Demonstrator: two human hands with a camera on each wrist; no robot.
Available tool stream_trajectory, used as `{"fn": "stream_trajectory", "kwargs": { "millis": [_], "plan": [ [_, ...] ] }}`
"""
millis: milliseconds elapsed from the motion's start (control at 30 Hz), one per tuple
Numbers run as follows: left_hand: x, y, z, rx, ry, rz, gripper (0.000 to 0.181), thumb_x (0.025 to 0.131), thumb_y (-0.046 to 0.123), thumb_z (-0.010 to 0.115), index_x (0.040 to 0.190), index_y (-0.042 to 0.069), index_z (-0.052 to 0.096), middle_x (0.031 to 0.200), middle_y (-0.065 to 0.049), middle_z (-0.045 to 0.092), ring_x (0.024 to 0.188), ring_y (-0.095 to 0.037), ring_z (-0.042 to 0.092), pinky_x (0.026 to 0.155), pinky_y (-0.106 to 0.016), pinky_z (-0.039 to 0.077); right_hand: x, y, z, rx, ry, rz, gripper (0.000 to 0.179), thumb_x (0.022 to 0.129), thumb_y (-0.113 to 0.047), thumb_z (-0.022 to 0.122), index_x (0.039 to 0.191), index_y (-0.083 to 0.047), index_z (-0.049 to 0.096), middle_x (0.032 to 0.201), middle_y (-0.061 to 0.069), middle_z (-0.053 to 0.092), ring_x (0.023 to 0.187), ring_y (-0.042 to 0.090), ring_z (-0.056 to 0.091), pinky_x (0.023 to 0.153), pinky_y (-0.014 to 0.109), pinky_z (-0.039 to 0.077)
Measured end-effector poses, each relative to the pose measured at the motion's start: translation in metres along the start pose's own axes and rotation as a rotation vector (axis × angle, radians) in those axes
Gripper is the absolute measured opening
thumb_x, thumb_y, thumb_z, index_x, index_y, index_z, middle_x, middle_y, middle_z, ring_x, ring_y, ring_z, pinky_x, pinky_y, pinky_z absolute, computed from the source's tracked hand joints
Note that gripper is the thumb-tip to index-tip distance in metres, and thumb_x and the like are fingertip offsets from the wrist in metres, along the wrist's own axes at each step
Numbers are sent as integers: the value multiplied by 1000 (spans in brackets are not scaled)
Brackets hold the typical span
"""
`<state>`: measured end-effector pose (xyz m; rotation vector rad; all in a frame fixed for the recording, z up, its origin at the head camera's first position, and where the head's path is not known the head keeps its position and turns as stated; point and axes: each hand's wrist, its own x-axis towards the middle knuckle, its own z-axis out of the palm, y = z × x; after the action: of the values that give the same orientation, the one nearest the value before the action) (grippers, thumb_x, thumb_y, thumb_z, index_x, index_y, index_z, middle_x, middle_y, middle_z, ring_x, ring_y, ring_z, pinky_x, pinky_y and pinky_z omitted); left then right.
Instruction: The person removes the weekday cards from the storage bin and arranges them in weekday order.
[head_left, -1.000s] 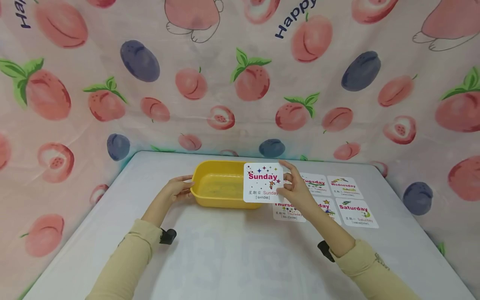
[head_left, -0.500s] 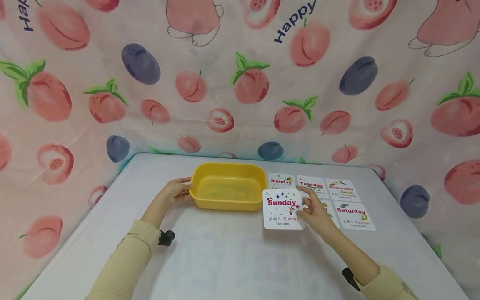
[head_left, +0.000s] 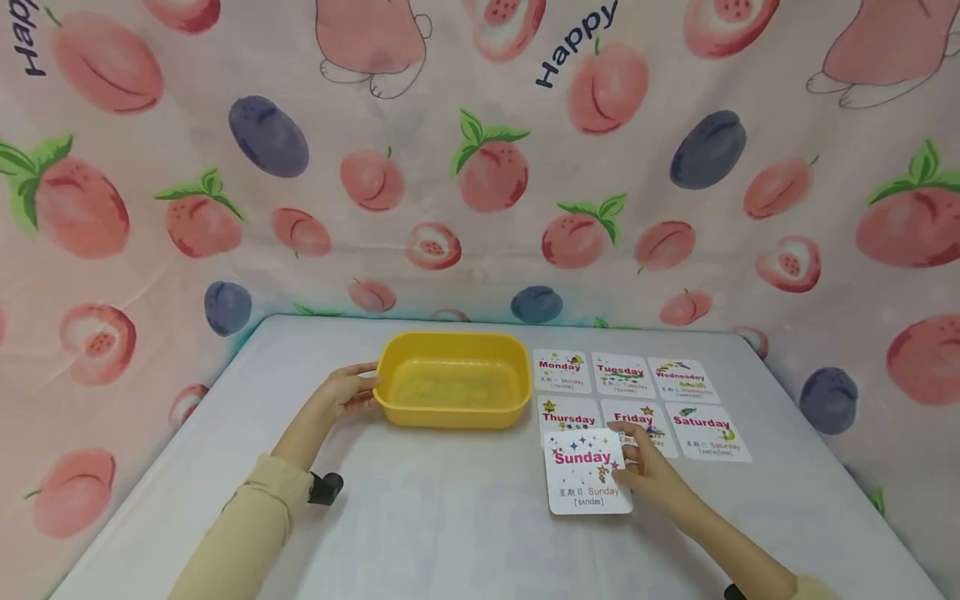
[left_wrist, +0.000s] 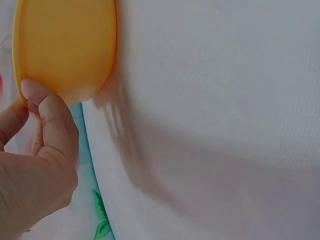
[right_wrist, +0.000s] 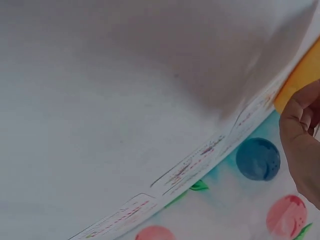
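Observation:
My left hand [head_left: 347,390] pinches the left end of a yellow plastic basin [head_left: 453,417] on the white table. In the left wrist view, thumb and fingers [left_wrist: 54,117] meet at the basin's rim. My right hand [head_left: 651,475] holds a square white flashcard reading "Sunday" [head_left: 588,475] by its right edge, face toward the head camera. This card overlaps the lower part of the Thursday card [head_left: 567,412] in the head view. At the edge of the right wrist view only part of the right hand [right_wrist: 302,135] shows, its fingertips out of frame.
Right of the basin lie two rows of flashcards: the Monday card [head_left: 562,372], Tuesday card [head_left: 622,372] and Wednesday card [head_left: 682,381] behind, the Thursday, Friday [head_left: 632,412] and Saturday card [head_left: 707,432] in front. A fruit-printed cloth [head_left: 420,108] rises behind the table [head_left: 420,517].
The Sunday card, in my right hand, has moved from in front of the basin's right end toward me and to the right, uncovering the Monday card. My left hand stays at the basin.

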<state>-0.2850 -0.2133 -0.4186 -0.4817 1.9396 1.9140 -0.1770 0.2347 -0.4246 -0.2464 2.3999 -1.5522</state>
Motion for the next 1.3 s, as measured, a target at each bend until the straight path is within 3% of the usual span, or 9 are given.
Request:
{"fn": "stream_trajectory", "kwargs": {
  "millis": [300, 533, 733, 900, 1133, 1300],
  "plan": [
    [1, -1, -2, -9, 10, -7, 55, 95, 9, 54, 146, 8, 33, 94, -5, 58, 66, -8, 56, 63, -17, 54, -7, 12, 2, -70, -55, 79, 63, 86, 11, 52, 137, -1, 16, 121, 36, 53, 93, 27, 65, 67, 24, 54],
    [3, 0, -3, -7, 17, -8, 54, 95, 9, 54, 145, 8, 35, 93, -5, 58, 67, -8, 55, 64, -18, 54, -6, 19, 6, -40, -123, 60, 61, 85, 12, 48, 131, 3, 9, 114, 37, 56, 93, 36, 66, 72, 30, 57],
    [2, 0, -3, -17, 16, -14, 53, 95, 8, 53, 146, 8, 35, 95, -6, 58, 67, -8, 55, 62, -17, 53, -5, 22, 12, -99, -78, 117, 59, 85, 10, 49, 130, 3, 12, 106, 30, 63, 85, 25, 66, 67, 19, 50],
    [2, 1, -2, -29, 10, -16, 54, 96, 9, 53, 146, 8, 34, 94, -5, 58, 67, -8, 56, 62, -17, 54, -3, 20, 16, -119, -30, 170, 59, 85, 7, 52, 132, 1, 17, 101, 23, 66, 78, 20, 63, 62, 20, 48],
    [2, 1, -3, -36, 11, -10, 54, 95, 8, 53, 146, 7, 34, 91, -4, 58, 66, -8, 56, 61, -17, 54, -3, 16, 26, -388, 65, 136, 63, 77, -7, 74, 127, 0, 35, 75, 5, 58, 60, 14, 51, 50, 20, 38],
    [3, 0, -3, -26, 18, -9, 53, 95, 9, 54, 145, 7, 36, 93, -5, 58, 69, -9, 56, 62, -18, 54, -1, 15, 30, -495, 93, 121, 68, 73, -15, 80, 125, 4, 42, 82, 5, 55, 68, 13, 50, 54, 21, 40]
  ]
}}
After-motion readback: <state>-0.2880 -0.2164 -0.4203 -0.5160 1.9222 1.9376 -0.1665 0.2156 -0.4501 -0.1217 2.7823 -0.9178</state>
